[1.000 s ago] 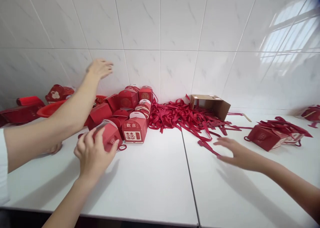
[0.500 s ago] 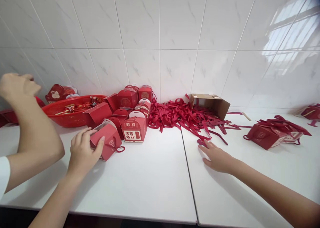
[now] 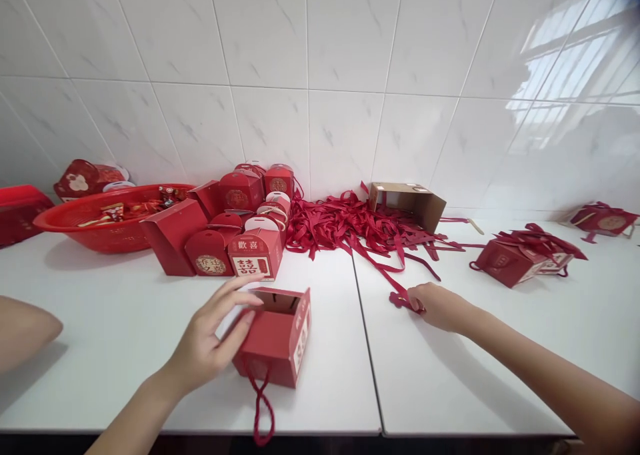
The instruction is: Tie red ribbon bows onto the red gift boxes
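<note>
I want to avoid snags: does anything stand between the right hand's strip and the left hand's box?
Nothing visible does: between the flower-tipped red strip and the open red box lies only white tabletop with a dark seam.

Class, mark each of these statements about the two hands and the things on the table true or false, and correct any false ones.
1. The left hand touches a box. True.
2. That box is shut. False: its top is open.
3. The right hand holds a candy. False: it grips a strip.
4. Ribbons lie at the mouth of the carton. True.
5. The basin is blue. False: it is red.
</note>
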A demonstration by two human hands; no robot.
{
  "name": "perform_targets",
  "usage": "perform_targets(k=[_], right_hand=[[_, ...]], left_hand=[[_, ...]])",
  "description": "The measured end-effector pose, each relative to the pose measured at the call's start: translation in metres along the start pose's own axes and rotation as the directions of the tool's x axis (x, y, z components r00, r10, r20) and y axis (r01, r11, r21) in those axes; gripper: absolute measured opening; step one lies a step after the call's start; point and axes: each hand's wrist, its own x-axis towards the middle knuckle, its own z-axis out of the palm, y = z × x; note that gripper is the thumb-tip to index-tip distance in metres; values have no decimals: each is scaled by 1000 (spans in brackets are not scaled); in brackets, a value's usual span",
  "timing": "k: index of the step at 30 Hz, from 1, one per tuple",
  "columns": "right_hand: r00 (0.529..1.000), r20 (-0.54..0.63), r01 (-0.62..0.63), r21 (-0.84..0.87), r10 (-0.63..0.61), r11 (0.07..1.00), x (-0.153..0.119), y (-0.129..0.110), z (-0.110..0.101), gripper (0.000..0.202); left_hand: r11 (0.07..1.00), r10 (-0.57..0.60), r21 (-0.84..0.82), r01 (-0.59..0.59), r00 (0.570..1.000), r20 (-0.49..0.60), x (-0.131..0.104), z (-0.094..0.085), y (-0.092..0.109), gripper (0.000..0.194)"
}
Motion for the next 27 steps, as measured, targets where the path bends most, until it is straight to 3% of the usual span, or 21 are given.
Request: perform_targets(k=[2,5,9,14,18,20,22,25,27], right_hand=[[999,26,-20,25,20,999,-1,7,-6,15],[998,17,-54,78,53,996,0,17,-12,5],[995,-15,-95,151,98,984,3,25,-9,22],[996,-28,-73,232,82,970,7,24,1,17],[989,-125,-39,328,84,944,8,20,-6,14],[977,-202,14,384,70,923,7,18,-15,17],[946,-320,139,533,47,834,5,15,-28,22],[839,-530,402,755,121,519,0,11,-50,26],[763,-606,519,782,226,346,-6,9,-67,24]], left_hand=[[998,12,-53,-12,1000,-6,4,15,11,31],[987,-86,-140,78,995,-50,8,37,23,48],[995,-60,-88,47,986,-155,13,54,31,40],[993,49,111,-32,987,-154,19,56,33,26],[944,192,305,-124,960,-204,20,51,45,43],[920,266,329,-211,955,-130,19,50,55,57],[902,319,303,-308,948,13,19,51,66,66],[900,295,277,-337,938,184,20,60,76,75],[902,247,309,-301,948,203,20,69,78,79]])
